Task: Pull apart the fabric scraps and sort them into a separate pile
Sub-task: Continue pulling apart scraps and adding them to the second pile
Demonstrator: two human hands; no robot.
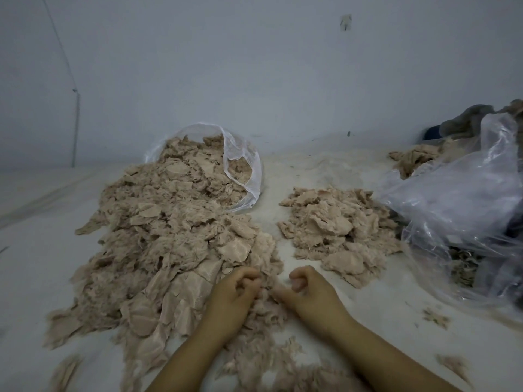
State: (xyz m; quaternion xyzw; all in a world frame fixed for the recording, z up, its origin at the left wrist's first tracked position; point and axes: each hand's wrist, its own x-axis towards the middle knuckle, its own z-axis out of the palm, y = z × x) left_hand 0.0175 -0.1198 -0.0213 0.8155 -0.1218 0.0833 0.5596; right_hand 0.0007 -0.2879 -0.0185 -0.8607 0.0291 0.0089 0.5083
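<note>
Fabric scraps (pixel 266 292), a small beige tuft of them, sit right between the two hands at the near edge of the big heap. The left hand (pixel 236 290) has its fingers curled in on the tuft's left end, and the right hand (pixel 304 290) looks pinched on the right end, though blur there makes that grip less certain. The hands are close together, knuckles nearly facing, with only a short stretch of fibre showing between them. That stretch runs roughly left to right, so the tuft's long axis lies across the body, from one hand to the other; neither end is clearly the leading one. A pull outward along that line is probably what splits it.

The unsorted heap (pixel 169 244) spreads away from the left hand, forward and to the left, its far end spilling out of a clear plastic bag (pixel 243 165). The sorted pile (pixel 339 236) lies forward and to the right, nearer the right hand, apart from the heap with a bare strip of the white surface (pixel 283 222) between them. So the right hand seems better placed to carry a freed piece over. A second, crumpled plastic bag (pixel 458 210) sits further right of that pile. Loose shreds lie under and beside both forearms.
</note>
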